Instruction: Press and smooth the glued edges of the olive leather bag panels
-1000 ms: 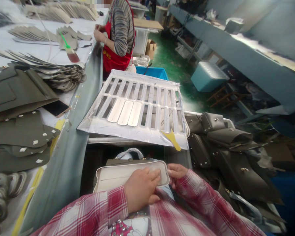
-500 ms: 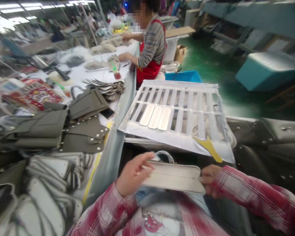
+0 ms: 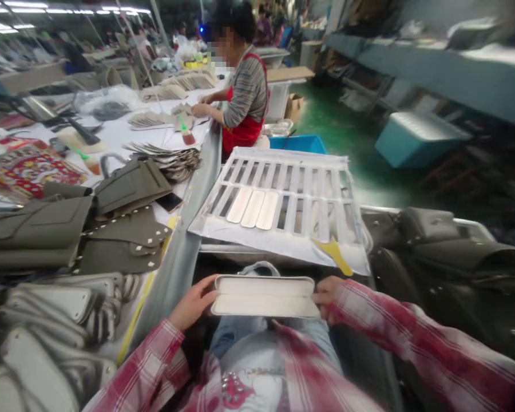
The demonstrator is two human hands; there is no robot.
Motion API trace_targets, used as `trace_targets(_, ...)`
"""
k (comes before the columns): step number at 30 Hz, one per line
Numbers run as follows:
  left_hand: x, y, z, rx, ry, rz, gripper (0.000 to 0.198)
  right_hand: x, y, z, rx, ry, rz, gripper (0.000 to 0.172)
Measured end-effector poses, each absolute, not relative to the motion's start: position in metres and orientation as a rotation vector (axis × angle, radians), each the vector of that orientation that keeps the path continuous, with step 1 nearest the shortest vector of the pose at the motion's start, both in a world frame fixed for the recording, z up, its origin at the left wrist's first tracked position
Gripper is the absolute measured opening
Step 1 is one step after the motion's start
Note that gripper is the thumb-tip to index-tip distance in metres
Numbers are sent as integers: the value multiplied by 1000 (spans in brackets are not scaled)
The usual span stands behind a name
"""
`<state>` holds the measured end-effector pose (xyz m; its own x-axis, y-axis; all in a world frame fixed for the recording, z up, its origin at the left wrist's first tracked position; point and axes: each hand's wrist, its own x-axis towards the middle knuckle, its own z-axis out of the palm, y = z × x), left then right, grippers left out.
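I hold a long cream-coloured bag panel (image 3: 266, 296) flat in front of my lap. My left hand (image 3: 194, 304) grips its left end, fingers curled round the edge. Its right end sits in my right hand (image 3: 325, 297), which is partly hidden behind the panel. Both sleeves are red and white plaid. Just beyond the panel lies a white slotted template board (image 3: 283, 209) with three pale oval pieces in its slots and a yellow scraper (image 3: 335, 255) on its near edge.
Olive bag flaps (image 3: 124, 240) and cream panels (image 3: 47, 309) are piled on the work table at left. Dark finished bags (image 3: 446, 257) fill the right side. A seated person in a red apron (image 3: 244, 91) works farther along the table. A blue bin (image 3: 298, 143) stands behind the board.
My left hand slid off the top of the panel to its left end. The panel now lies level between both hands. The view swung left and up.
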<state>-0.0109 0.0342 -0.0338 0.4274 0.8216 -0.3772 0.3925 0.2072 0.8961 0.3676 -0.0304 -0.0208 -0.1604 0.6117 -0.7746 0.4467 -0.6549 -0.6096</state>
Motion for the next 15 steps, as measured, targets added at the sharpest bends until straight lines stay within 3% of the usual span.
trace_targets(4, -4, 53, -9, 1810, 1075, 165, 47, 377, -26, -11, -1933, -1570, 1716, 23)
trace_targets(8, 57, 66, 20, 2197, 767, 107, 53, 380, -15, -14, -1794, -1789, 1320, 55)
trace_targets(12, 136, 73, 20, 2258, 492, -75, 46, 376, -8, -20, -1472, -2191, 1019, 26)
trace_targets(15, 163, 75, 10, 2249, 401, -134, 41, 378, -10, -22, -1393, -2248, 1001, 26)
